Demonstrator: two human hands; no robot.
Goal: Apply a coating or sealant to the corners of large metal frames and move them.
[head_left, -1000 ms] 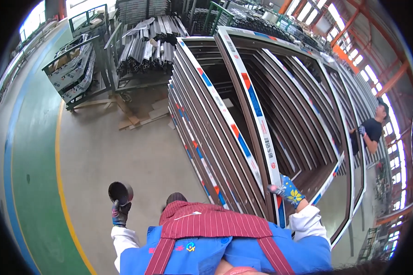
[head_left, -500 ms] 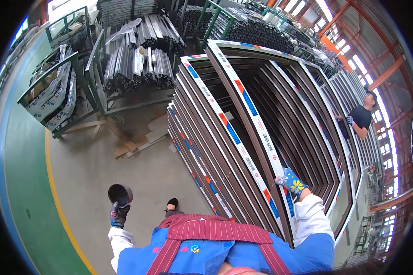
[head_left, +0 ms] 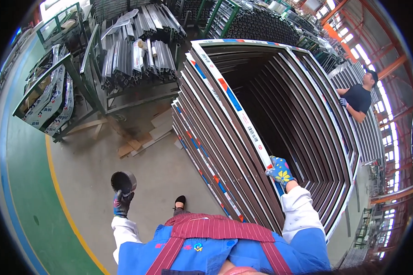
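Note:
My left hand (head_left: 122,202), in a dark glove, is closed on a dark round tub (head_left: 124,182), held out over the floor with its opening facing away from me. On the right, my right hand (head_left: 281,170), in a blue glove with a yellow flower, grips the edge of the front window frame (head_left: 237,106). That frame is brown with white, red and blue protective tape along its face. It leans against a deep stack of similar brown frames (head_left: 202,137). The fingertips of my right hand are partly hidden behind the frame's edge.
Racks of metal profiles (head_left: 137,59) stand at the back. A green metal cart (head_left: 50,98) with wrapped pieces is at the left. Flat boards (head_left: 144,142) lie on the floor. A co-worker (head_left: 359,98) stands beyond the frames at the right.
The front frame, gripped by my right hand, has swung left against the stack, closing the gap there. The co-worker's arm has shifted slightly. My left hand still holds the tub.

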